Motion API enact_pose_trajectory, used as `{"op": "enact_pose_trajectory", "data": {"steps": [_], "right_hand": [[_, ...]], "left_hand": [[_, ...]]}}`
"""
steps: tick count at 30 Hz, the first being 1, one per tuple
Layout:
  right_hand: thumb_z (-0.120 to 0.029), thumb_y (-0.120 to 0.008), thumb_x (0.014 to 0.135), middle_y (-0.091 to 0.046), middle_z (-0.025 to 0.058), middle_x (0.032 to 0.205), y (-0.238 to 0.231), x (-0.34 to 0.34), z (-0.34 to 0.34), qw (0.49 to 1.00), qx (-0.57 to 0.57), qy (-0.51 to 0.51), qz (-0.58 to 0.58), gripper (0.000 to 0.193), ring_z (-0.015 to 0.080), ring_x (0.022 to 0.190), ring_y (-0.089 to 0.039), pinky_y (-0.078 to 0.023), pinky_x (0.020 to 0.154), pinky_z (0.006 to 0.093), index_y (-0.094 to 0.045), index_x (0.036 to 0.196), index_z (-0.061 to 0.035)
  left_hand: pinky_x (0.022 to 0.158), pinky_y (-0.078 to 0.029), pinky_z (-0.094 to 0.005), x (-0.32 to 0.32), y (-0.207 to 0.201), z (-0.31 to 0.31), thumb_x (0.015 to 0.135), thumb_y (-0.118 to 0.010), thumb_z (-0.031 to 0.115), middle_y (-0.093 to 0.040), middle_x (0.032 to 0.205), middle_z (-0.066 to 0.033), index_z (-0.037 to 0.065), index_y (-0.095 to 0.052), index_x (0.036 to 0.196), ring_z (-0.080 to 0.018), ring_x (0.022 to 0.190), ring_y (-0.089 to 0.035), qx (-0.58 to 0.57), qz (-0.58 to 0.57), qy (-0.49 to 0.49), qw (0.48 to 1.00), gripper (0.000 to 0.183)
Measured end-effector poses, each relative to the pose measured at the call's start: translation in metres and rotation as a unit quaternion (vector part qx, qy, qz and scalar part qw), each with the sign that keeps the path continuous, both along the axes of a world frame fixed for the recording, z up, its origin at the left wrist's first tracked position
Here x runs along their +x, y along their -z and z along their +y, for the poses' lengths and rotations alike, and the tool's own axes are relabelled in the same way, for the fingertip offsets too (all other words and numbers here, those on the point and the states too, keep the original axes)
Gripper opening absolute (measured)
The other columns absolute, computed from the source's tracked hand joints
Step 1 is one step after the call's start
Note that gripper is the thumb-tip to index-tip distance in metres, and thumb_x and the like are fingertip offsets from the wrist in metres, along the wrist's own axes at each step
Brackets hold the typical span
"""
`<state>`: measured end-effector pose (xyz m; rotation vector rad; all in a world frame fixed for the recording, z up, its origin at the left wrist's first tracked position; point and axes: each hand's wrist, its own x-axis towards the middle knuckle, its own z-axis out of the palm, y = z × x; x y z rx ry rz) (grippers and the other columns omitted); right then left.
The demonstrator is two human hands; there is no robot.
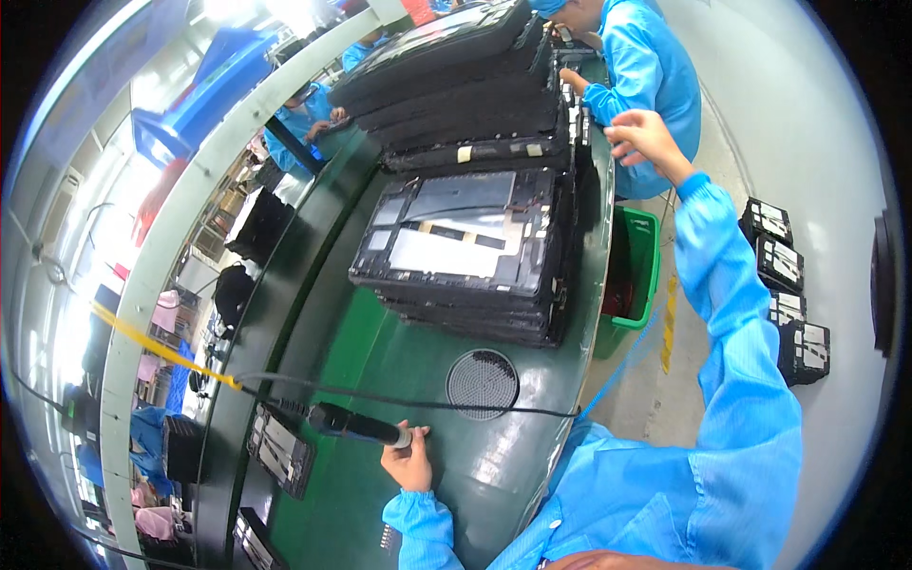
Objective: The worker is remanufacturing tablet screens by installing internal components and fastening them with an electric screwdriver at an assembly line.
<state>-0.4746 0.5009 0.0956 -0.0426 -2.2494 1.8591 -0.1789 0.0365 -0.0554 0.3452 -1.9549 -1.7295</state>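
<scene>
Low at the centre, my left hand (pixel 408 464) is closed round the pale nose end of a black electric screwdriver (pixel 356 424), which lies sideways above the green bench. My right hand (pixel 646 141) is raised at the upper right, past the bench edge, its fingers loosely bent and apart with nothing visible in them. Nearest to my left hand on the bench is a round dish (pixel 483 384) with a finely dotted surface. Beyond it stands a stack of black tablet-like housings (pixel 454 237), the top one showing white and grey panels.
A taller black stack (pixel 456 104) rises behind. A dark cord (pixel 380 394) crosses above the bench. Another person (pixel 646 76) in blue works at the far right end. Beside the bench is a green bin (pixel 646 266); several black pieces (pixel 803 351) sit on the floor.
</scene>
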Motion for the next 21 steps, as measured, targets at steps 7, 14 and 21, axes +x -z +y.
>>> {"op": "enact_pose_trajectory", "data": {"steps": [7, 14, 21], "right_hand": [[-0.038, -0.075, 0.064, -0.064, 0.0105, 0.091, -0.004, -0.122, 0.002, 0.985, 0.140, 0.095, -0.025, 0.056, 0.0213, 0.085, -0.062, -0.049, 0.071, 0.0355, -0.061, 0.102, 0.0004], [-0.049, -0.074, 0.060, -0.066, 0.0115, 0.074, -0.005, -0.189, 0.003, 0.962, 0.151, 0.205, 0.094, 0.049, 0.0216, 0.072, -0.064, -0.048, 0.069, 0.0338, -0.065, 0.070, -0.0019], [-0.041, -0.066, 0.075, -0.061, 0.0167, 0.089, -0.033, -0.234, -0.028, 0.986, -0.141, 0.053, -0.066, 0.055, 0.0243, 0.070, -0.062, -0.053, 0.061, 0.0348, -0.053, 0.106, 0.0027]], "left_hand": [[0.069, -0.052, -0.0298, -0.004, -0.001, 0.004, 0.082, -0.059, -0.001, -0.061, 0.079, -0.0095, -0.006, -0.054, 0.100, -0.0180, 0.071, -0.063, -0.030, -0.013, -0.077, 0.997, 0.020], [0.068, -0.052, -0.0294, -0.011, 0.001, 0.013, 0.080, -0.059, -0.003, -0.059, 0.080, -0.0093, -0.006, -0.054, 0.096, -0.0186, 0.071, -0.063, -0.028, -0.008, -0.109, 0.994, 0.017], [0.066, -0.052, -0.0299, -0.009, -0.002, 0.014, 0.079, -0.060, -0.003, -0.061, 0.078, -0.0103, -0.006, -0.054, 0.093, -0.0197, 0.069, -0.064, -0.044, -0.006, -0.136, 0.990, 0.016]]}}
